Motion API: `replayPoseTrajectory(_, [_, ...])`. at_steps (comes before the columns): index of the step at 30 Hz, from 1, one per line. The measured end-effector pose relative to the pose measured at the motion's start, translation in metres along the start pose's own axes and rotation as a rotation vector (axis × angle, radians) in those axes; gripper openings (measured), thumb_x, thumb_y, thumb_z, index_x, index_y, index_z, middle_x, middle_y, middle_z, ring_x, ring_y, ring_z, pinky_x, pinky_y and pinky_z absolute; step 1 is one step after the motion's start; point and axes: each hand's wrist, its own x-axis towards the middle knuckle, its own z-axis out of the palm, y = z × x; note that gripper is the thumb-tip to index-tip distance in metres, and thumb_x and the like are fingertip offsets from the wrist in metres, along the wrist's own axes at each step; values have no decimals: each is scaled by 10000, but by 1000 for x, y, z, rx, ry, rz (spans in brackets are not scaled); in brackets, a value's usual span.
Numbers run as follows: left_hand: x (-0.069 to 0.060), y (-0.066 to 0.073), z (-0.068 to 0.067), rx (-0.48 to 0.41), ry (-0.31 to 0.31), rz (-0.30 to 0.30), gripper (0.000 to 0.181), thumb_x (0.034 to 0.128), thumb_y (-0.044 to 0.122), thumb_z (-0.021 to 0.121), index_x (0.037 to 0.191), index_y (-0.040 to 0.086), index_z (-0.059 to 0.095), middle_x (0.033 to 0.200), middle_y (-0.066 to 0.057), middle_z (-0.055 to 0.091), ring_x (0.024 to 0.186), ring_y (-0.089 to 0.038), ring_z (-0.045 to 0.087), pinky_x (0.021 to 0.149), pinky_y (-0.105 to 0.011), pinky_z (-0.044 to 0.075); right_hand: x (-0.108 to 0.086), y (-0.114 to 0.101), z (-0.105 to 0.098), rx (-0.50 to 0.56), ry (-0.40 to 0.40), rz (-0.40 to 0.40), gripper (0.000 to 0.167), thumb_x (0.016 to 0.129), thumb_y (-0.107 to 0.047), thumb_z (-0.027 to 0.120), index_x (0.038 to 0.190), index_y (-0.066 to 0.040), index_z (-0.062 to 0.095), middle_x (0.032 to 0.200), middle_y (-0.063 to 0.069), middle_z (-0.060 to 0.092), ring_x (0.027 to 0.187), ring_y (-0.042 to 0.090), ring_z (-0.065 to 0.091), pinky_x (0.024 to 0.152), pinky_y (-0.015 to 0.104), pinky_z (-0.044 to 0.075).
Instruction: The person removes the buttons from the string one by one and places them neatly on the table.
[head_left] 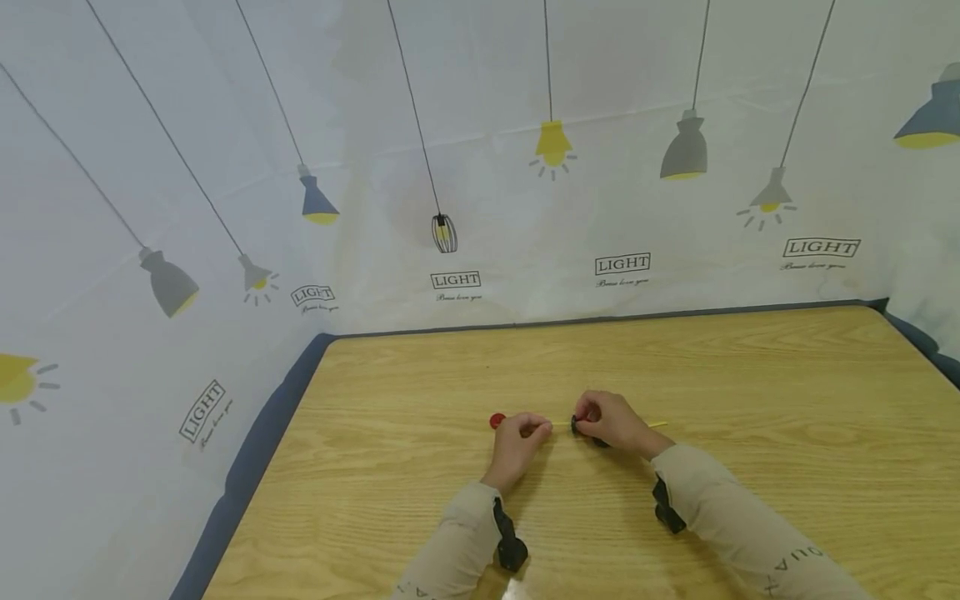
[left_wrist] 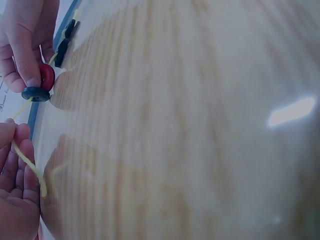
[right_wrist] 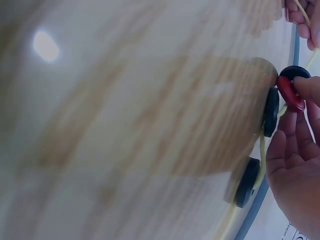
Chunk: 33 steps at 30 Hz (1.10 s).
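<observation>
A yellow string (head_left: 658,424) runs through several round buttons just above the table. My left hand (head_left: 516,446) pinches the string between thumb and fingertip, and a short loose end hangs over its fingers in the left wrist view. The right hand (head_left: 617,423) pinches a black button (left_wrist: 36,94) and a red button (left_wrist: 47,76) that sit against each other on the string. Farther along the string, by that hand, are two more black buttons, one (right_wrist: 271,112) closer and one (right_wrist: 246,182) lower in the right wrist view. A separate red button (head_left: 497,421) lies beside the left hand.
The wood-grain table (head_left: 390,383) extends around both hands. Behind and to the left hangs a white wall cloth (head_left: 495,192) printed with lamps, with a dark blue strip along the table's edge. Black wrist straps (head_left: 512,546) sit over beige sleeves.
</observation>
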Motion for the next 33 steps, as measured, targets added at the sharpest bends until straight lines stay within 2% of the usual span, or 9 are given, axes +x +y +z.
replayPoseTrajectory(8, [-1, 2, -1, -9, -10, -30, 124, 836, 138, 615, 846, 31, 677, 762, -19, 640, 655, -47, 532, 600, -197, 434, 1, 1, 0, -16, -28, -15, 53, 780, -8, 640, 789, -16, 588, 724, 19, 576, 617, 107, 508, 550, 241, 426])
replayPoseTrajectory(17, [0, -2, 0, -3, -3, -15, 135, 837, 145, 614, 856, 28, 678, 759, -21, 645, 646, -34, 530, 596, -195, 435, 1, 1, -2, -42, -51, -27, 77, 795, -32, 634, 859, -8, 667, 783, 36, 618, 641, 105, 524, 568, 247, 434])
replayPoseTrajectory(22, [0, -3, 0, -8, -1, -5, 139, 835, 146, 616, 857, 23, 677, 762, -31, 648, 657, -53, 544, 604, -206, 441, 2, 2, -2, -64, -58, -47, 65, 792, -41, 640, 845, -18, 669, 767, 18, 613, 653, 104, 521, 578, 251, 433])
replayPoseTrajectory(26, [-2, -5, -1, -35, -1, 47, 164, 837, 182, 616, 845, 30, 678, 743, -17, 647, 658, -72, 558, 600, -227, 450, 1, 2, -1, -87, -40, -47, 28, 778, -35, 651, 805, -40, 650, 740, -6, 567, 650, 105, 505, 580, 249, 426])
replayPoseTrajectory(27, [-1, -7, -1, -38, 3, 91, 178, 845, 209, 607, 841, 47, 680, 733, 4, 644, 648, -61, 554, 582, -216, 445, 1, 2, 0, -90, -34, -43, 30, 773, -31, 653, 797, -47, 644, 741, -8, 556, 654, 108, 504, 582, 250, 427])
replayPoseTrajectory(29, [-1, -7, -1, -45, 3, 119, 199, 848, 237, 603, 839, 53, 680, 727, 15, 642, 645, -59, 556, 575, -220, 446, 0, 2, 0, -95, -25, -33, 44, 770, -26, 655, 784, -60, 630, 746, -7, 538, 660, 110, 505, 584, 247, 427])
replayPoseTrajectory(30, [-1, -7, -2, -45, 5, 126, 202, 848, 241, 603, 838, 55, 680, 725, 18, 642, 643, -56, 555, 572, -220, 447, 0, 2, 0, -93, -24, -30, 51, 771, -23, 653, 780, -64, 625, 751, -4, 534, 661, 111, 507, 582, 245, 428])
replayPoseTrajectory(33, [-1, -6, -1, -49, 6, 91, 181, 842, 216, 611, 840, 48, 680, 734, 0, 645, 651, -62, 557, 584, -215, 445, 0, 3, 0, -94, -13, -34, 58, 771, -15, 649, 777, -61, 615, 757, 8, 541, 655, 115, 511, 569, 245, 431])
